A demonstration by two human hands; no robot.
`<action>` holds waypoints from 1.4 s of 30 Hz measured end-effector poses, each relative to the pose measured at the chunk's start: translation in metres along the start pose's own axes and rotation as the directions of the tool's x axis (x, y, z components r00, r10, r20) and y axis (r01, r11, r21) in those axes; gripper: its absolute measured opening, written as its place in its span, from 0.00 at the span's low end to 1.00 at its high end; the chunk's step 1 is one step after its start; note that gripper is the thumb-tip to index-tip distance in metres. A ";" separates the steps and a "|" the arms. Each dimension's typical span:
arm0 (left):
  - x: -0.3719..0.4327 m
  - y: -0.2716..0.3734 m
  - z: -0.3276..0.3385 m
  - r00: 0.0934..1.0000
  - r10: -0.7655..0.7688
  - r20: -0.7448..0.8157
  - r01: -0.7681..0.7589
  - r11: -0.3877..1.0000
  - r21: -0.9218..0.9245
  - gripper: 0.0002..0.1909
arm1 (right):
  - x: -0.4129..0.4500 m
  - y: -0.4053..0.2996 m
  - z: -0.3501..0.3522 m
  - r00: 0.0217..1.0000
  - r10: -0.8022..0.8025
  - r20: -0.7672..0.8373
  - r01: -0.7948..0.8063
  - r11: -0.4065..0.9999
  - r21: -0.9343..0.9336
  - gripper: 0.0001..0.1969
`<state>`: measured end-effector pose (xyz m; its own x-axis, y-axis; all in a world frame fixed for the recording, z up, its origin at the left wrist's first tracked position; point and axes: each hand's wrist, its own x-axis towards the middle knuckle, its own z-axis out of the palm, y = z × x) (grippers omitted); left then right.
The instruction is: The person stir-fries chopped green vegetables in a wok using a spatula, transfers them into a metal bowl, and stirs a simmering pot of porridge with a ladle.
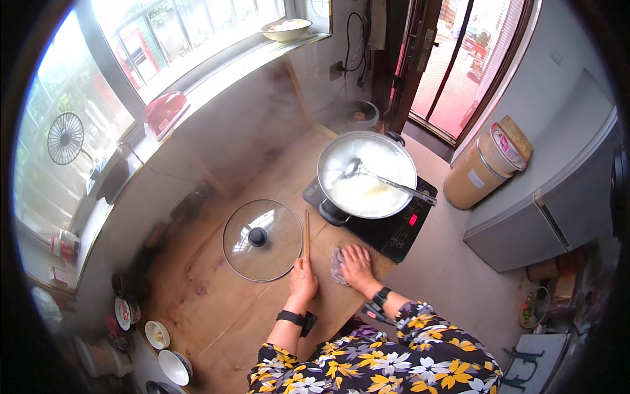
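A pair of wooden chopsticks (307, 231) is held in my left hand (303, 280), pointing away from me just above the wooden tabletop. My right hand (358, 266) lies spread over a crumpled grey cloth (338, 266) on the table. Left of the chopsticks lies a round glass lid (275, 256) with a black knob. Beyond my right hand stands a steaming metal pot (323, 189) of whitish, cloudy contents. A metal ladle (393, 183) rests in it, its handle over the rim. The pot sits on a black induction cooker (379, 236) with a lit red display.
Two bowls, a white bowl (157, 336) and a patterned bowl (175, 368), stand at the table's left edge. A windowsill (231, 69) holds a dish (286, 31) and a small fan (66, 139). Right, on the floor, are a drum (467, 177) and a refrigerator (521, 231).
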<state>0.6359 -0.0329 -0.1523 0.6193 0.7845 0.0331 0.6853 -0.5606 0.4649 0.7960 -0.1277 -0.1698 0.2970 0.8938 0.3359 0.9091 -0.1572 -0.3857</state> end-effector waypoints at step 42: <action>-0.033 -0.017 -0.018 0.976 0.207 0.072 -0.193 0.967 -0.165 0.04 | 0.008 -0.003 -0.011 0.990 0.142 -0.024 -0.129 0.947 0.294 0.14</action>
<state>0.5972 -0.0441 -0.1454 0.7737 0.6302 0.0648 0.4802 -0.6501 0.5889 0.7987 -0.1245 -0.1567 0.4304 0.8518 0.2986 0.7368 -0.1405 -0.6614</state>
